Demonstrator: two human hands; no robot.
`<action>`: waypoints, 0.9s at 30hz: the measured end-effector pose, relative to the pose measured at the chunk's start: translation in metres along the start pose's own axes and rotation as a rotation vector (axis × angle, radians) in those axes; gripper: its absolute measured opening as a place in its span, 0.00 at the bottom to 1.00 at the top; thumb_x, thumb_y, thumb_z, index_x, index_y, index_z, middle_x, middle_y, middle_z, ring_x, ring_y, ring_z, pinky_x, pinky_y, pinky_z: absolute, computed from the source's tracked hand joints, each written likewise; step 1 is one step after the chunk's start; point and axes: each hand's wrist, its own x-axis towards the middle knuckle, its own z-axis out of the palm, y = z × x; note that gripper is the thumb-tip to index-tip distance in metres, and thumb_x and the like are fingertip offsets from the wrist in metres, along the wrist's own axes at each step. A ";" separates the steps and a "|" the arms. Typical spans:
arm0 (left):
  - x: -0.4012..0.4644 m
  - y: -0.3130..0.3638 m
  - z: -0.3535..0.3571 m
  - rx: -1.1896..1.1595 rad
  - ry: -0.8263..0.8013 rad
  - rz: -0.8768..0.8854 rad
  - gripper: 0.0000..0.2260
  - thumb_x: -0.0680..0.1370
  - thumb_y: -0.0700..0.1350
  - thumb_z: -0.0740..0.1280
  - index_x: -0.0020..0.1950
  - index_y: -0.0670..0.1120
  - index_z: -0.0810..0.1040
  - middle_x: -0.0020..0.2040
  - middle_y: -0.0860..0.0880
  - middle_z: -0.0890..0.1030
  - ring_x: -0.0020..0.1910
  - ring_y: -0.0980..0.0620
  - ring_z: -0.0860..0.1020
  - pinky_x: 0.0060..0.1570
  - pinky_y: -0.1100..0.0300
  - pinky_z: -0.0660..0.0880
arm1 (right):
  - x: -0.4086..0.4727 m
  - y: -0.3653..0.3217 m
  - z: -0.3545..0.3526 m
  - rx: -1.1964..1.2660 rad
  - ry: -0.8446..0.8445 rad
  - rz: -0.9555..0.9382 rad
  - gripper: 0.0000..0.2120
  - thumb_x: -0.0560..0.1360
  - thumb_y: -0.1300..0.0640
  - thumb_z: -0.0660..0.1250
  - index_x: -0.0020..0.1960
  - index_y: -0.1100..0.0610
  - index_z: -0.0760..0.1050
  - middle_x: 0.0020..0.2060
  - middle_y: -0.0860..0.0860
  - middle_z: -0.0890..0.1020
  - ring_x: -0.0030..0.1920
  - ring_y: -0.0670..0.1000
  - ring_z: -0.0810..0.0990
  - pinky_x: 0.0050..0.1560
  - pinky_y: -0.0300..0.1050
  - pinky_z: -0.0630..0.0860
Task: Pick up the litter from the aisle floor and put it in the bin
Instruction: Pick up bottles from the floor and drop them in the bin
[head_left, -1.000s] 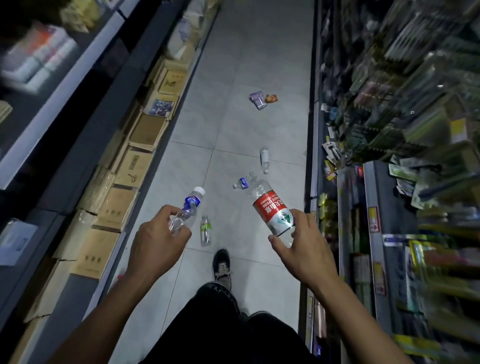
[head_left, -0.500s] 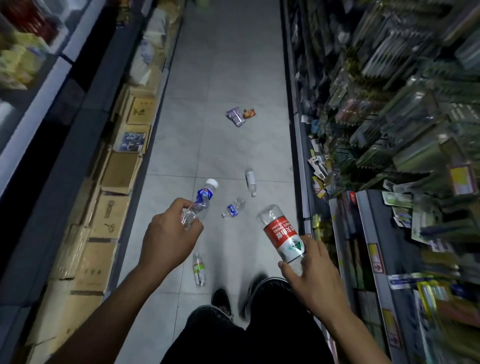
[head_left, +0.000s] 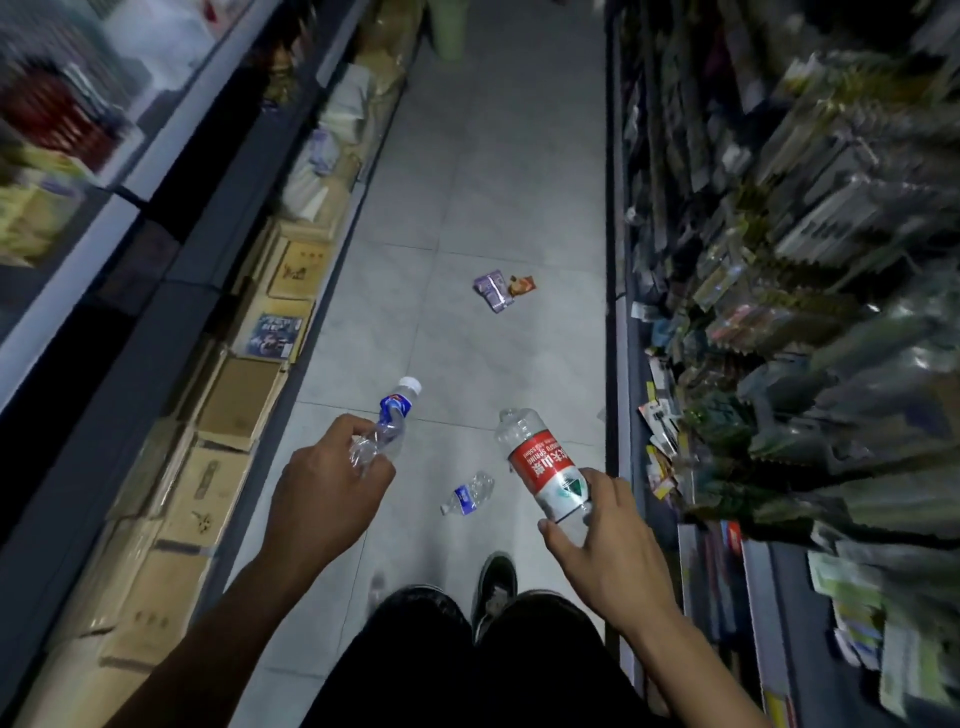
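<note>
Underfoot, open tile floor (head_left: 498, 156), left hand (head_left: 327, 499) gripping crushed bottle (head_left: 387, 426), right hand (head_left: 602, 540) gripping red-label bottle (head_left: 543, 467)

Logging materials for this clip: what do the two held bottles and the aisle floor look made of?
Blue-label bottle in left hand: thin clear plastic, crumpled, glinting. Red-label bottle in right hand: clear, apparently stiffer plastic, glossy printed wrap. Floor: probably grey matte tile, judging by grout lines.

The bottle (head_left: 390, 422) on the left was clear with a blue label and white cap, the bottle (head_left: 545, 470) on the right clear with a red and white label. Far off, a purple wrapper (head_left: 491, 290) lay beside an orange one (head_left: 521, 285) on pale grey floor tiles (head_left: 498, 156). Brown boxes (head_left: 236, 400) lined the left.
</note>
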 end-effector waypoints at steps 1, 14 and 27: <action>0.008 0.000 0.000 0.003 0.018 -0.026 0.05 0.75 0.50 0.68 0.49 0.57 0.74 0.33 0.57 0.79 0.30 0.56 0.77 0.28 0.62 0.71 | 0.019 -0.006 -0.002 -0.006 -0.013 -0.030 0.32 0.73 0.37 0.69 0.70 0.46 0.63 0.59 0.46 0.71 0.51 0.48 0.79 0.44 0.45 0.78; 0.150 -0.058 -0.046 0.055 0.129 -0.120 0.11 0.76 0.46 0.72 0.48 0.54 0.70 0.31 0.59 0.73 0.25 0.63 0.74 0.27 0.73 0.66 | 0.241 -0.150 0.012 -0.073 -0.147 -0.289 0.31 0.72 0.38 0.71 0.69 0.48 0.64 0.59 0.46 0.71 0.49 0.49 0.80 0.43 0.46 0.78; 0.393 -0.061 -0.087 0.081 0.108 0.074 0.11 0.71 0.53 0.72 0.48 0.53 0.73 0.35 0.60 0.72 0.27 0.55 0.73 0.29 0.71 0.60 | 0.375 -0.240 0.012 -0.040 -0.056 -0.078 0.32 0.72 0.38 0.71 0.70 0.47 0.63 0.59 0.45 0.71 0.50 0.49 0.80 0.43 0.46 0.78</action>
